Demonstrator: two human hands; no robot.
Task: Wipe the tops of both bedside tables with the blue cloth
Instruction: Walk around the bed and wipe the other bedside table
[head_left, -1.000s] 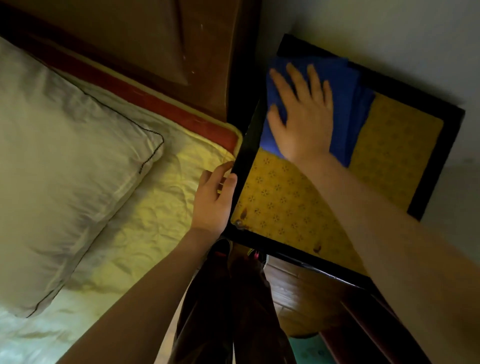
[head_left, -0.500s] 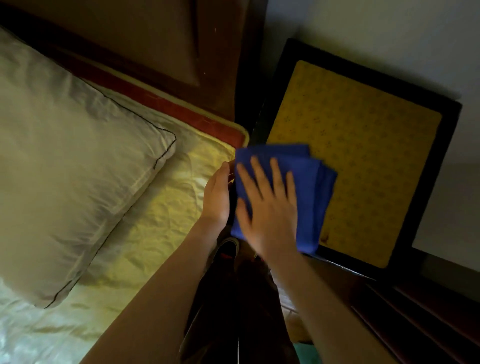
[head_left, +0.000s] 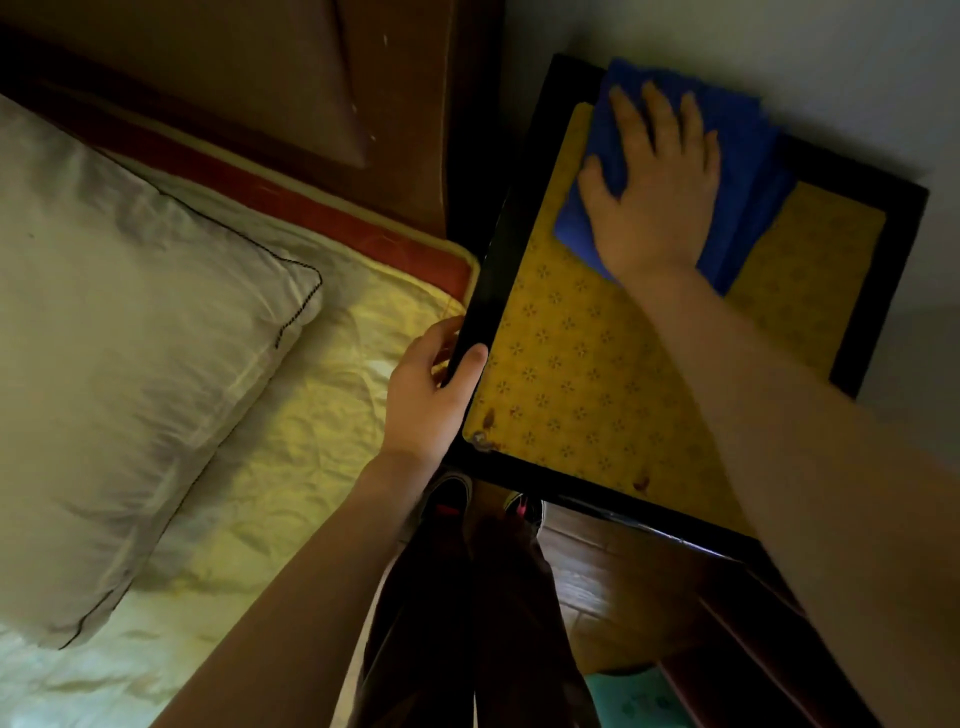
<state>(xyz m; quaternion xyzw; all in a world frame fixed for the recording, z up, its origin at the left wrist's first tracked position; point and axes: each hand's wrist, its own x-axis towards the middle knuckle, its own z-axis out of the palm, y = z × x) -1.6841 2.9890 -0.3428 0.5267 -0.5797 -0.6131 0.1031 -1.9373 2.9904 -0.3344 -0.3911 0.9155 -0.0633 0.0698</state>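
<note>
So half a second earlier the blue cloth (head_left: 748, 208) was down at the near-left corner of the bedside table (head_left: 571, 374), and by this moment the right hand (head_left: 657, 202) had pushed it up to the far edge by the wall, fingers spread flat on top of it. The left hand (head_left: 431, 384) stayed clamped on the table's dark left rim, thumb on top. Looked like mid-stroke on table one; stains at the near edge weren't gone, and the second table wasn't in view.

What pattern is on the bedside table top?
Mustard yellow with small flower motifs, framed in black; head view: bedside table top.
</note>
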